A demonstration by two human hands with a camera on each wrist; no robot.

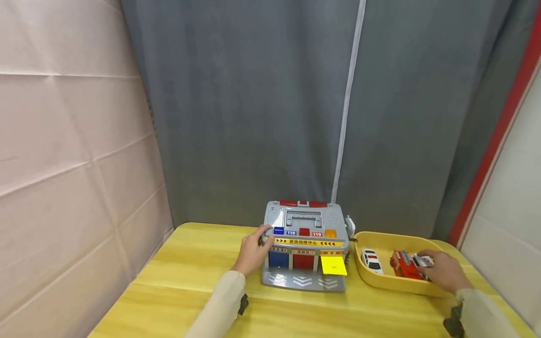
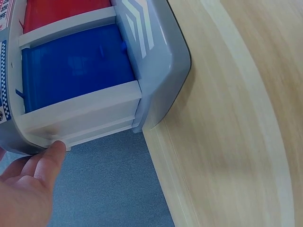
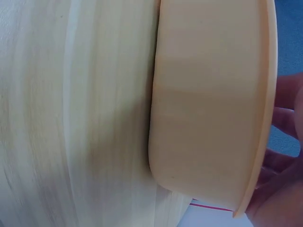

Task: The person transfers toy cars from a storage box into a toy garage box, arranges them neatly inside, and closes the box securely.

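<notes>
On the table is a grey toy garage (image 1: 304,220) with blue and red doors and a raised yellow door (image 1: 334,265). My left hand (image 1: 252,251) grips the left edge of its roof; in the left wrist view the fingertips lie by the white side wall (image 2: 80,116). To the right, my right hand (image 1: 448,271) reaches into a yellow bin (image 1: 372,283), thumb and fingers around a white toy car with dark parts (image 1: 424,261). Beside that car lie a red toy fire truck (image 1: 405,265) and another white toy car (image 1: 372,261). The bin wall hides the right fingertips in the right wrist view.
The yellow wood-grain table (image 1: 203,258) has a rounded far corner at the left. A grey curtain (image 1: 253,117) hangs behind it. Pale walls stand on both sides, the left one covered in creased sheeting (image 1: 63,164). The bin stands close beside the garage.
</notes>
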